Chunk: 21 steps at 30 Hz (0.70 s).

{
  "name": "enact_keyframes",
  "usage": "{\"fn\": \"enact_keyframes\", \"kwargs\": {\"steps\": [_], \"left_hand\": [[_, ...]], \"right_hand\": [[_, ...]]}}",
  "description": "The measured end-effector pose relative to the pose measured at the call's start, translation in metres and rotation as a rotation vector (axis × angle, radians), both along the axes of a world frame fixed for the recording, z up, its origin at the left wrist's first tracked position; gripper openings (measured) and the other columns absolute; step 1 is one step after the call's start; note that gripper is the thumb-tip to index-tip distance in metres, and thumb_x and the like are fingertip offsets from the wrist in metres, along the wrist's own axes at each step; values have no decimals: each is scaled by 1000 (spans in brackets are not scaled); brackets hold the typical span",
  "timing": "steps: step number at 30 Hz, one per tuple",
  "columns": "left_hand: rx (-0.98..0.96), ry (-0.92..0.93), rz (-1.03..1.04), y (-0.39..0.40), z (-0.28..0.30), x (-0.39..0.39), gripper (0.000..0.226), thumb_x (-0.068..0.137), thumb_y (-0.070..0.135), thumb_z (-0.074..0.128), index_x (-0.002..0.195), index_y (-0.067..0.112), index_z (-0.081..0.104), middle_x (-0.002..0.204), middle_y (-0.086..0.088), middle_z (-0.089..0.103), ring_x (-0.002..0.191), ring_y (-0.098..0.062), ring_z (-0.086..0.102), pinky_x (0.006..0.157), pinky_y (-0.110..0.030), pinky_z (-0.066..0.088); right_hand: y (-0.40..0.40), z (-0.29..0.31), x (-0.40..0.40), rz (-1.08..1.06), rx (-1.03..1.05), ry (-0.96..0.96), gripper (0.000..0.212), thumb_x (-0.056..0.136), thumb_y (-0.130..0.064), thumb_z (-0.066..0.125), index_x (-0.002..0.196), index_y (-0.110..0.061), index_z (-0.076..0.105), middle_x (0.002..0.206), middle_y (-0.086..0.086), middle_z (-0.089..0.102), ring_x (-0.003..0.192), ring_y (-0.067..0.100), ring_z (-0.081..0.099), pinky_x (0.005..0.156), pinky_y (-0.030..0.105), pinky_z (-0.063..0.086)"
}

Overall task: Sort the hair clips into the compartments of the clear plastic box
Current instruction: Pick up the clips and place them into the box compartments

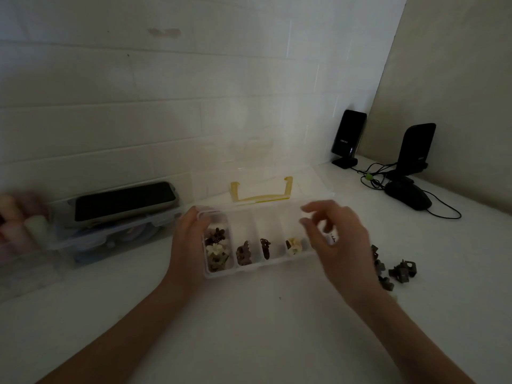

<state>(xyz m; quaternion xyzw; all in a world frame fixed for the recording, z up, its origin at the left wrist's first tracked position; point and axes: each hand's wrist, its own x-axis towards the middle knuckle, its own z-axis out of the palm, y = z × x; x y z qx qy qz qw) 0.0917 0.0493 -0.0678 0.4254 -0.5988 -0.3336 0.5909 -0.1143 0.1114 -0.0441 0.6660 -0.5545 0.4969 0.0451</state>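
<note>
We grip the clear box [250,268] with our left hand [191,245]; our right hand [336,239] hovers above, fingers [311,209] loosely curled, empty; ridged brown clips [399,270] lie beside

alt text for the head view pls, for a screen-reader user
A person's left hand holds the left end of an open clear plastic box with hair clips in several compartments, while the right hand hovers over its right end. More dark clips lie loose on the white table to the right.

Your left hand [191,242] grips the clear plastic compartment box [274,261] at centre frame; your right hand [335,239] hovers loosely curled above its right end.
</note>
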Motion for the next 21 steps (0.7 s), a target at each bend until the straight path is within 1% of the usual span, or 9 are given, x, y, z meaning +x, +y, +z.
{"fn": "enact_keyframes", "kwargs": {"steps": [4,6,8,9,12,15,17,19,21], "left_hand": [[182,202,-24,1,1,-2,22,95,17,41,87,29,57,86,12,59,73,7,59,73,-23,45],[212,264,4,-2,0,1,21,92,15,45,81,26,59,82,7,61,76,-5,63,77,-34,48],[255,328,19,-6,1,1,15,89,12,48,82,17,61,88,-3,62,90,-29,63,85,-47,48],[275,348,26,-8,1,2,15,88,11,48,82,16,61,89,-3,63,93,-33,62,86,-50,47],[245,300,64,-8,-1,5,18,83,14,48,72,19,62,77,9,66,85,-21,63,78,-41,48],[271,332,61,-8,-1,5,14,79,20,50,73,19,63,87,-4,64,97,-36,63,86,-54,47],[294,348,65,-9,1,4,13,81,16,50,74,17,61,90,-9,61,99,-42,61,85,-55,47],[271,340,63,-8,2,4,14,83,13,50,74,16,60,84,-2,63,92,-31,63,79,-44,47],[209,296,59,-5,3,3,16,85,9,47,77,12,60,72,16,64,78,-4,63,75,-33,47]], "right_hand": [[20,-9,-46,-204,21,-95,16,85,-24,54,90,-36,44,72,-16,51,67,6,49,56,27,40],[28,-15,-63,-259,101,-110,20,86,-17,54,86,-34,44,74,-16,51,68,8,50,57,27,40],[34,-21,-74,-270,266,-12,21,86,-14,57,87,-34,51,82,-17,54,79,12,52,70,33,43],[35,-23,-77,-268,355,69,20,85,-17,58,89,-36,55,89,-18,56,88,11,50,81,35,41],[39,-24,-74,-202,481,271,16,82,-30,59,93,-41,63,101,-27,54,104,-3,36,97,29,19],[41,-25,-71,-156,517,369,16,78,-44,61,93,-43,65,104,-32,52,105,-10,30,110,36,9],[40,-26,-73,-155,525,388,18,76,-48,62,93,-43,64,105,-33,51,105,-11,29,113,40,9],[40,-24,-72,-141,508,364,17,74,-49,65,90,-43,64,103,-33,51,103,-12,30,112,39,14],[40,-21,-69,-107,459,324,17,72,-43,70,88,-41,64,100,-33,54,101,-11,36,107,37,23]]}}
